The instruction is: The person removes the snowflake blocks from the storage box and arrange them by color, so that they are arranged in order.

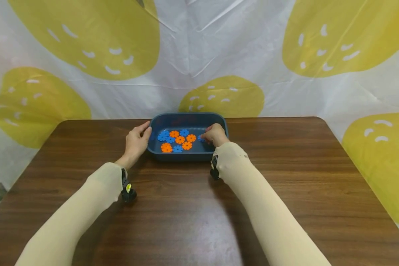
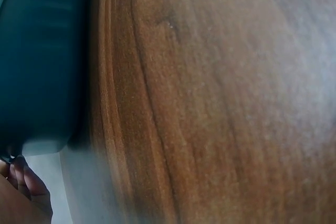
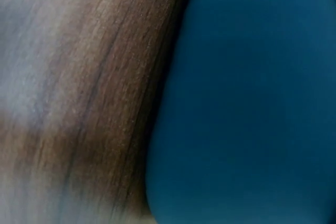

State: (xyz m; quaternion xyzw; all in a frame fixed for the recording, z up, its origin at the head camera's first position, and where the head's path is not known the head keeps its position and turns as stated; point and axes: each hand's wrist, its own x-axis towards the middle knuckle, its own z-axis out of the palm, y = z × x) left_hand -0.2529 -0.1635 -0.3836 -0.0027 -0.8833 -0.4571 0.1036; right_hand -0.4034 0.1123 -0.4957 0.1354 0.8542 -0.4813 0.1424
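Observation:
A dark blue rectangular tub (image 1: 186, 157) stands at the table's back edge in the head view. Inside lie several flat flower-shaped plastic discs, some orange (image 1: 166, 147), some blue (image 1: 177, 149). At the tub's left end, my left hand (image 1: 137, 142) grips the rim with thumb and fingers; the left wrist view shows those fingers (image 2: 34, 182) at the tub's edge. My right hand (image 1: 216, 135) reaches into the tub's right side and pinches a blue disc (image 1: 200, 138), partly hidden by the fingers. The right wrist view holds only the tub's outer wall (image 3: 241, 98) and the table.
The brown wood-grain table (image 1: 173, 207) extends in front of the tub and to both sides. Behind it hangs a white curtain (image 1: 219, 44) with large yellow shapes, close to the tub's back wall. Each wrist wears a small black camera (image 1: 128, 190).

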